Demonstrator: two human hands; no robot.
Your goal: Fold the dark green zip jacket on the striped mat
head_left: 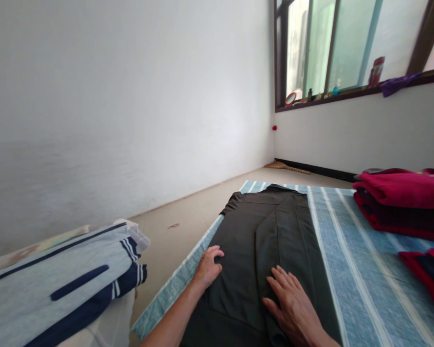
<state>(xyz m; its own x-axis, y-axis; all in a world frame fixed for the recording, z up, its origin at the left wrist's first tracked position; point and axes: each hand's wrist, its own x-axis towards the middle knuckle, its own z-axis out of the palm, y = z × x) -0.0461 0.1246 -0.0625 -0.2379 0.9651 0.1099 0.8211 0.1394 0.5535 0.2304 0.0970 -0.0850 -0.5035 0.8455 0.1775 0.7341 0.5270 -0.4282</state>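
Observation:
A dark, nearly black shirt-like garment (238, 236) lies spread on a blue-and-white striped cloth, with its collar end farthest from me. One side is folded inward, making a long crease down the middle. At the garment's left edge rests my left hand (208, 266), its fingers loosely bent and the thumb apart from the forefinger. My right hand (291, 301) lies palm down on the folded-over part, fingers stretched out. Neither hand grips anything that I can see. The garment's near end runs out of view at the bottom.
The striped cloth (350, 250) covers the surface beneath. Folded red and dark clothes (405, 193) are stacked at right, with another red garment (432, 274) nearer. A grey-and-navy garment (68, 270) lies at left. A broom (285, 166) rests by the far wall, beneath a window (347, 48).

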